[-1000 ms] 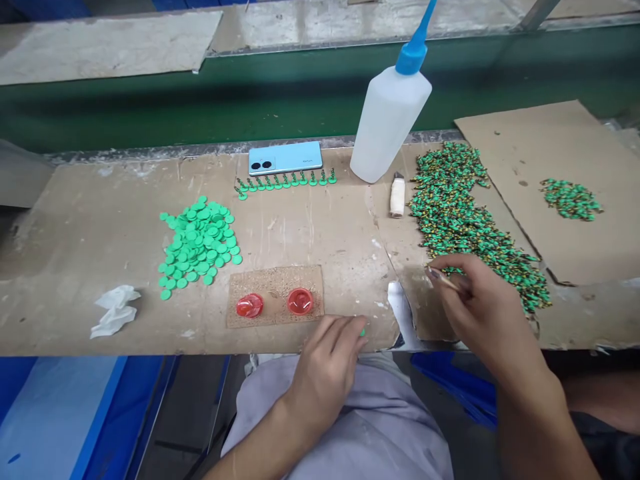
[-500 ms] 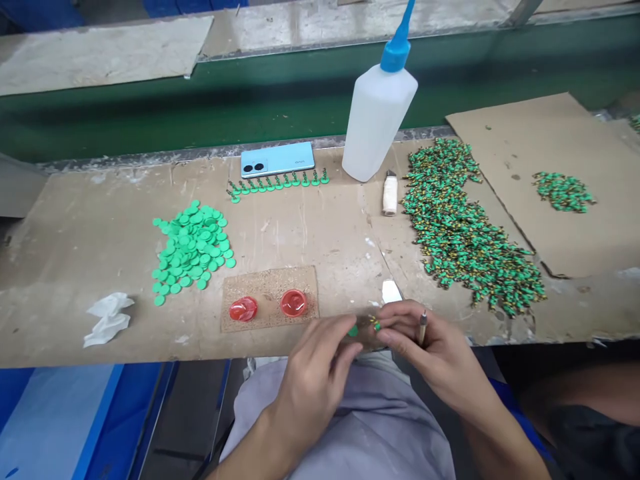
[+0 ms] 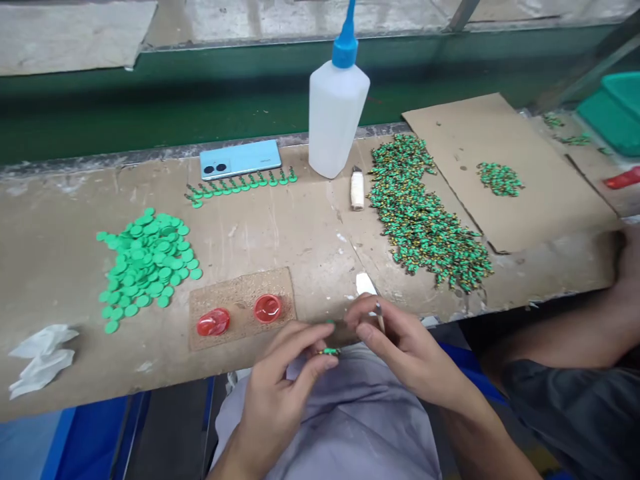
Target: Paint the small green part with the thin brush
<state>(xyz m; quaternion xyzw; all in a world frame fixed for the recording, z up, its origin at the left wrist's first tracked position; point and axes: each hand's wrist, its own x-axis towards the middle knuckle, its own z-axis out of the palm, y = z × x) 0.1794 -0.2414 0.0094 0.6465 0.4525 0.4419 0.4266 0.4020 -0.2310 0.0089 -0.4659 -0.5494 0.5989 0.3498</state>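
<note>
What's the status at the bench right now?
Left hand: fingertips on a small green-and-gold part. Right hand: holding a thin stick, close beside the part. Nearby, to the left: cork mat bearing red dishes.

No readable text, faint mark on the blue phone (image 3: 240, 160) illegible

- The small green piece (image 3: 327, 351) was partly hidden by the left hand (image 3: 277, 393), its shape too small to tell.
- The right hand (image 3: 405, 353) hid most of the thin stick (image 3: 381, 317).
- The top edge cut off the blue bottle nozzle (image 3: 349, 20).
- The right edge cut off the teal bin (image 3: 617, 113).
</note>
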